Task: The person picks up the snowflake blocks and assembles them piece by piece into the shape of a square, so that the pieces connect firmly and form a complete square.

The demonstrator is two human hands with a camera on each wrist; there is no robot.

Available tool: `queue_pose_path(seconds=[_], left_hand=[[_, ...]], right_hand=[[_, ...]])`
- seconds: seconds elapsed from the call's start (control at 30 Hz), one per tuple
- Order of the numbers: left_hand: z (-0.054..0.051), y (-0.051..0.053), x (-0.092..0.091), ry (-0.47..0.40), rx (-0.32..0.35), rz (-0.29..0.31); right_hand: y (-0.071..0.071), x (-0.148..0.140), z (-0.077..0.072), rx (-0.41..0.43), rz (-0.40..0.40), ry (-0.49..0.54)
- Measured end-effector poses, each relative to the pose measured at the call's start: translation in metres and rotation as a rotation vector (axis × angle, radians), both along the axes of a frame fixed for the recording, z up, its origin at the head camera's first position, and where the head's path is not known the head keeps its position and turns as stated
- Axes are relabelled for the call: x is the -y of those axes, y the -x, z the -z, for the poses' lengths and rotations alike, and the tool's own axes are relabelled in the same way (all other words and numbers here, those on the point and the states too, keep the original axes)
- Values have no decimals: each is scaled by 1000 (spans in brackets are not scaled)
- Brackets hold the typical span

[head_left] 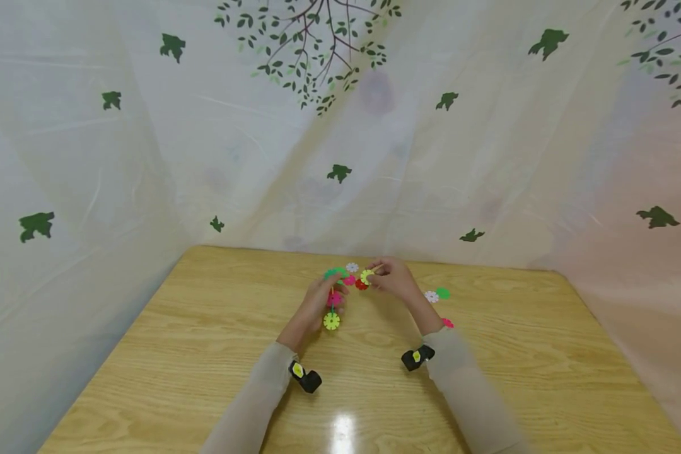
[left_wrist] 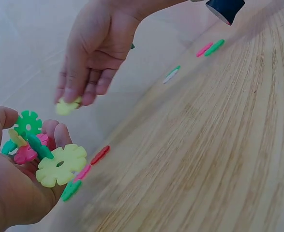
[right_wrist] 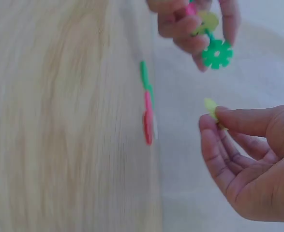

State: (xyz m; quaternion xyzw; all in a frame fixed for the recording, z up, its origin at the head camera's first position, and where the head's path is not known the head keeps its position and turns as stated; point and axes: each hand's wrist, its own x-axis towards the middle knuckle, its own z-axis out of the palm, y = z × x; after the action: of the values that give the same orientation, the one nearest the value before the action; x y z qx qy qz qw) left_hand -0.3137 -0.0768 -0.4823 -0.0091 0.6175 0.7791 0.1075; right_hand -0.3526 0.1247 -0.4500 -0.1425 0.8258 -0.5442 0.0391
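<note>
My left hand [head_left: 316, 302] holds a small cluster of slotted, flower-shaped plastic discs joined edge to edge. A yellow disc [left_wrist: 62, 165], a pink disc [head_left: 333, 298] and a green disc [right_wrist: 216, 54] show in this cluster. Between thumb and fingertips, my right hand [head_left: 396, 279] pinches a single yellow disc [right_wrist: 210, 106]. That single disc is apart from the cluster, a short gap to its right in the head view. Both hands are above the table's far part. Fingers cover some of the cluster's joints.
Loose discs lie flat on the wooden table [head_left: 215, 353]: a red disc [head_left: 361, 285], a white disc [head_left: 352, 267] and a pink one near the hands. Further right are a green disc [head_left: 443, 293], another white and another pink. A patterned curtain [head_left: 261, 189] hangs behind the table.
</note>
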Motion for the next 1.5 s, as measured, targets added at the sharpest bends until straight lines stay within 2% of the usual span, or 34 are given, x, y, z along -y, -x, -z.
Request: queue_pose_path(seconds=[0.2, 0.33, 0.53, 0.73, 0.93, 1.23, 1.5], left_hand=[[-1, 0, -1, -37, -14, 8], [-2, -1, -2, -51, -29, 22], [-4, -2, -3, -65, -23, 10], [-5, -2, -5, -83, -16, 15], [-6, -2, -5, -97, 1, 6], [-4, -1, -2, -96, 3, -54], [-4, 0, -4, -120, -6, -85]], right_hand=[[-6, 11, -1, -19, 26, 184], [-7, 14, 1, -19, 28, 233], [-8, 16, 2, 3, 11, 299], [-8, 15, 3, 31, -24, 320], [-9, 16, 3, 29, -23, 319], [-14, 23, -5, 15, 30, 352], [-13, 25, 2, 8, 48, 413]])
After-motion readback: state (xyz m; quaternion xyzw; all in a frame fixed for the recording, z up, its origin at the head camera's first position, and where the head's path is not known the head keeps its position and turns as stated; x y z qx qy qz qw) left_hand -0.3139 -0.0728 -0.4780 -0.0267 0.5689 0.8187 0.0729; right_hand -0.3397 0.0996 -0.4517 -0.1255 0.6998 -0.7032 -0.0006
